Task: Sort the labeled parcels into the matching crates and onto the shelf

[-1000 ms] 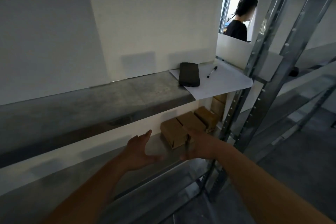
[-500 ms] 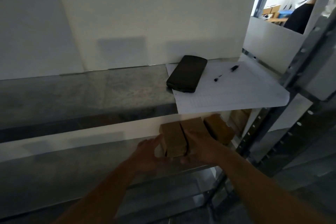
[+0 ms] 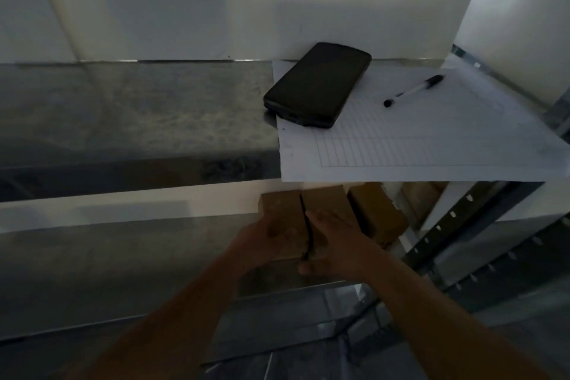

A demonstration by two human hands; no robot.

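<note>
Head view, step: you are squaring two small brown cardboard parcels (image 3: 324, 210) on the lower grey metal shelf (image 3: 123, 256), side by side, a dark gap between them.
Left hand (image 3: 265, 244): you are cupping the left parcel's side, fingers curled on it.
Right hand (image 3: 336, 244): you are laying it over the right parcel; grip unclear.
Next move: likely releasing, then fetching another parcel.
Look: plain, dim, labels not readable.

Mottled metal shelf (image 3: 138, 111), matt cardboard parcels (image 3: 327, 203)

Bare forearms, sleeveless, no gloves
</note>
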